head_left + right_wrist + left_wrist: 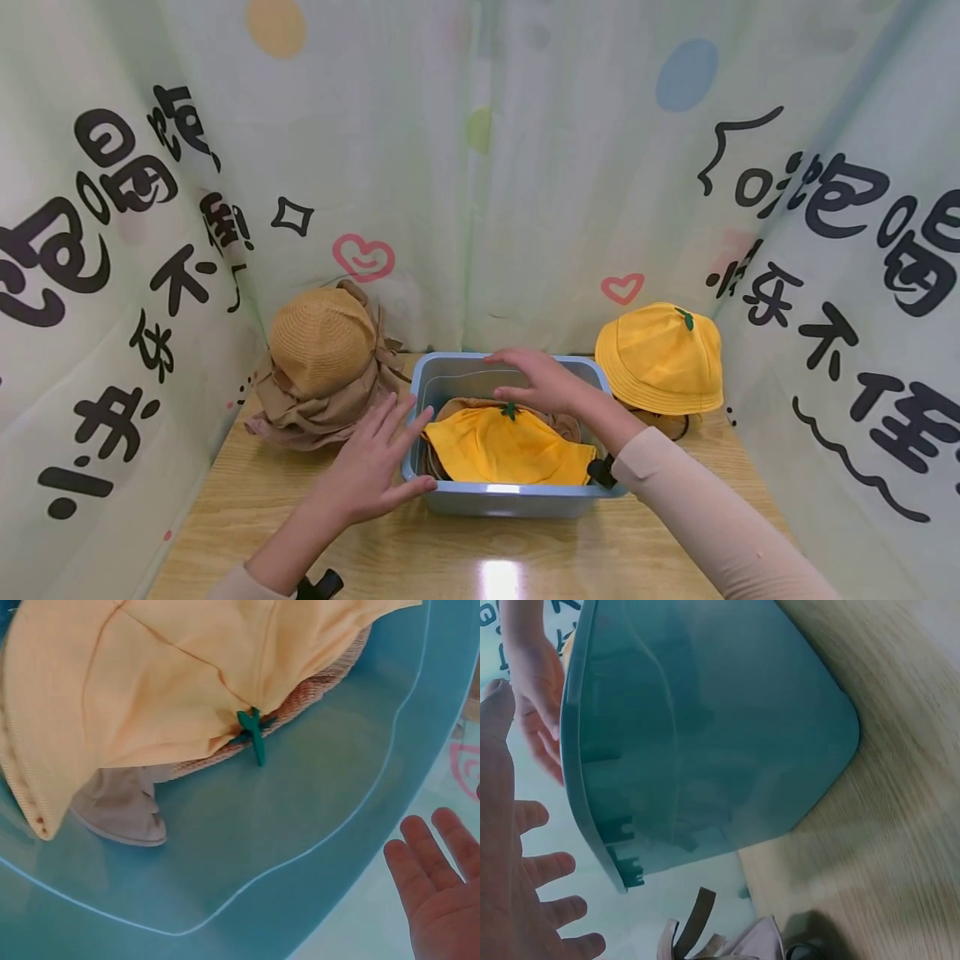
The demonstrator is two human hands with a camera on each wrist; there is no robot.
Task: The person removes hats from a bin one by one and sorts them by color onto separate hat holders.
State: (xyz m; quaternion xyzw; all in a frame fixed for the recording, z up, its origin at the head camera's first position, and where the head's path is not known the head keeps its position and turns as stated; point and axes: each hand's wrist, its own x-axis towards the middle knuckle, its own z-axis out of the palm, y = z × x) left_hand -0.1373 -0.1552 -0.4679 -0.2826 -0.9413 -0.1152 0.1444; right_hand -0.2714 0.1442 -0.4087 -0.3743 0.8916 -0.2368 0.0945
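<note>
A blue plastic bin [517, 502] stands on the wooden table. Inside it lies a yellow hat [510, 446] with a green sprout on top, and under that a woven straw hat [307, 694] shows at the edge. My right hand [542, 383] hovers over the bin's far part, fingers apart, holding nothing. At the bin's left side my left hand [375, 467] is spread with straight fingers, also holding nothing. In the left wrist view its fingers [551, 868] reach past the bin's rim.
Left of the bin, a straw hat [322, 342] sits on a brown cloth hat [318, 417]. On the right another yellow hat [660, 358] with a green sprout stands raised above the table [420, 558]. Pale curtains [480, 208] with black lettering enclose the back and sides.
</note>
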